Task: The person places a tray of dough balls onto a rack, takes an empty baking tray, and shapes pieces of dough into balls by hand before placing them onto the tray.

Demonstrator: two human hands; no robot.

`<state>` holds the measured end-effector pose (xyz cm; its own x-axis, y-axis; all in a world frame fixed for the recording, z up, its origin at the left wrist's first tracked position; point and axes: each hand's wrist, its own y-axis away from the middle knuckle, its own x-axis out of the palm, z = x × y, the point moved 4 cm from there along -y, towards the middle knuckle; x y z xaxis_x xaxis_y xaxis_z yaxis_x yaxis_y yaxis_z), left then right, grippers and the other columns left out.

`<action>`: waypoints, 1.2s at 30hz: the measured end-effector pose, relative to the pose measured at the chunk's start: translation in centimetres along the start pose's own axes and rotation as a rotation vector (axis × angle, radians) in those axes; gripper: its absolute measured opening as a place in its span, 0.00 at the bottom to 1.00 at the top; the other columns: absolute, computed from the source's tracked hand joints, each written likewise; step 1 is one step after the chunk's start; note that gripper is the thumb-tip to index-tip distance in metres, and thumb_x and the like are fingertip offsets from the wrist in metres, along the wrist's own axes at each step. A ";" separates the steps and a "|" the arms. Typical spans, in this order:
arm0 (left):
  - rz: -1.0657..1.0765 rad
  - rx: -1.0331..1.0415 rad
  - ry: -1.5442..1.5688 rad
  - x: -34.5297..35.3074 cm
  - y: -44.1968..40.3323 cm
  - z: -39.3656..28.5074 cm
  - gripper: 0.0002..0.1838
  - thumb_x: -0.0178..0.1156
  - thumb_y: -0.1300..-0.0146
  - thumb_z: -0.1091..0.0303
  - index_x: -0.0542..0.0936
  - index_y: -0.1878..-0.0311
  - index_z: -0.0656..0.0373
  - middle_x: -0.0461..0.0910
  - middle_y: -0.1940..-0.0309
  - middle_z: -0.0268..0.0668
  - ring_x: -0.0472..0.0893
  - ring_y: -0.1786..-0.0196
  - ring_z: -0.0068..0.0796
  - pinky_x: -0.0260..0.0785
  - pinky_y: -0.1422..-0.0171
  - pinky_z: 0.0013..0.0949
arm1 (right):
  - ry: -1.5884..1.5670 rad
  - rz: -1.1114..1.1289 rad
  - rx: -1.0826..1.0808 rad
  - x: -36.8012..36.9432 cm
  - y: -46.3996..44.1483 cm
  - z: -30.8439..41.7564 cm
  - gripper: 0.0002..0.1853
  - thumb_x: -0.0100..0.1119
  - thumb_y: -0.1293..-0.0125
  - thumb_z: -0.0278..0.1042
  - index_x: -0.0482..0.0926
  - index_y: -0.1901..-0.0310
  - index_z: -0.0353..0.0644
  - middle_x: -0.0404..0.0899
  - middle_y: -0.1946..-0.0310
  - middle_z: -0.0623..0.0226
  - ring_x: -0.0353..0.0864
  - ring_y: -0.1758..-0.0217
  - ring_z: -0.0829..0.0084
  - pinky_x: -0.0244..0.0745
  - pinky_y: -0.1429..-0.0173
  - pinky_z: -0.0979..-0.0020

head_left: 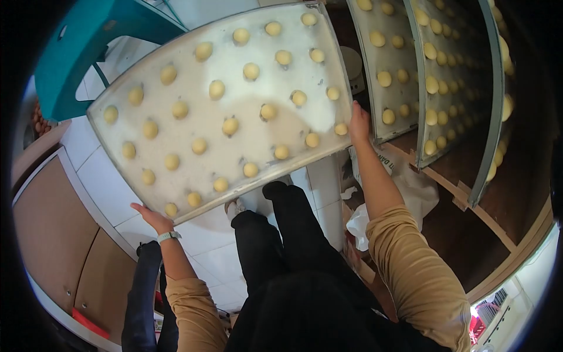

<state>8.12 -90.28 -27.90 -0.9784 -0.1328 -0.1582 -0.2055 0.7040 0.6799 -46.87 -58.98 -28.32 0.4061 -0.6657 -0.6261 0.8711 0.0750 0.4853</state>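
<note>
A wide metal baking tray stretches across the middle of the view, tilted, with rows of round pale-yellow dough balls spaced over it. My left hand grips the tray's near left corner, the thumb stretched outward and the other fingers hidden beneath. At the right end, my right hand holds the tray's short edge, its fingers partly out of sight under the rim. Just right of that hand, more trays of dough balls sit stacked in a wooden rack.
The wooden rack fills the right side, a white plastic bag by its lower part. A teal plastic stool stands at the upper left. Brown cabinet doors line the left. Another person's dark-trousered leg is at the lower left.
</note>
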 end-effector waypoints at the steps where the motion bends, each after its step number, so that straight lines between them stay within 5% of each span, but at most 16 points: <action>1: 0.004 0.010 0.000 1.4 -0.7 -0.2 0.51 0.34 0.29 0.27 0.64 0.31 0.75 0.67 0.30 0.48 0.70 0.32 0.39 0.57 0.24 0.36 | 0.064 -0.006 0.023 0.1 -0.9 0.1 0.32 0.41 0.25 0.57 0.81 0.48 0.31 0.83 0.47 0.52 0.79 0.44 0.54 0.68 0.37 0.63; 10: 0.054 -0.010 -0.105 9.3 -4.7 0.2 0.54 0.35 0.32 0.25 0.65 0.33 0.77 0.70 0.34 0.51 0.72 0.34 0.40 0.60 0.26 0.36 | 0.190 -0.127 -0.089 -0.1 -6.6 -6.2 0.38 0.35 0.24 0.60 0.59 0.26 0.36 0.56 0.24 0.52 0.54 0.22 0.54 0.48 0.21 0.65; 13: 0.055 -0.068 -0.092 9.6 -4.9 1.0 0.54 0.35 0.32 0.24 0.65 0.33 0.77 0.71 0.34 0.50 0.72 0.34 0.40 0.60 0.26 0.36 | 0.172 -0.242 -0.021 -0.5 -2.7 0.4 0.42 0.34 0.26 0.66 0.62 0.28 0.33 0.61 0.26 0.50 0.58 0.23 0.53 0.49 0.22 0.65; 22: 0.091 -0.042 -0.111 10.3 -3.3 5.8 0.51 0.34 0.29 0.27 0.66 0.33 0.75 0.70 0.33 0.47 0.71 0.33 0.38 0.59 0.26 0.35 | 0.190 -0.264 -0.057 -0.4 -4.6 -0.5 0.37 0.33 0.23 0.59 0.61 0.28 0.34 0.60 0.26 0.47 0.58 0.24 0.48 0.51 0.22 0.61; 28: 0.101 -0.019 -0.105 13.8 0.8 9.1 0.44 0.36 0.25 0.34 0.67 0.33 0.73 0.71 0.33 0.45 0.71 0.34 0.35 0.59 0.26 0.34 | 0.287 -0.259 0.144 -1.3 -0.5 1.0 0.34 0.33 0.22 0.56 0.63 0.29 0.33 0.61 0.28 0.42 0.59 0.25 0.45 0.54 0.23 0.61; 32: 0.154 -0.048 -0.098 19.0 5.9 11.3 0.40 0.38 0.23 0.38 0.68 0.34 0.73 0.71 0.33 0.45 0.71 0.34 0.33 0.59 0.26 0.35 | 0.146 -0.216 -0.446 1.2 3.9 -1.7 0.23 0.44 0.21 0.40 0.68 0.36 0.30 0.71 0.36 0.42 0.70 0.32 0.48 0.61 0.27 0.58; 36: 0.305 0.001 -0.101 24.0 8.3 16.0 0.38 0.38 0.22 0.40 0.69 0.34 0.73 0.70 0.33 0.45 0.69 0.33 0.34 0.57 0.25 0.36 | -0.172 0.205 -0.197 2.0 12.8 -0.4 0.23 0.37 0.18 0.42 0.64 0.33 0.34 0.76 0.42 0.55 0.77 0.41 0.65 0.67 0.31 0.65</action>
<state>-16.73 -76.47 -37.45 -0.9878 0.1546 -0.0177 0.0970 0.7010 0.7065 -34.82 -59.08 -23.64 0.5406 -0.7363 -0.4069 0.8194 0.3514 0.4529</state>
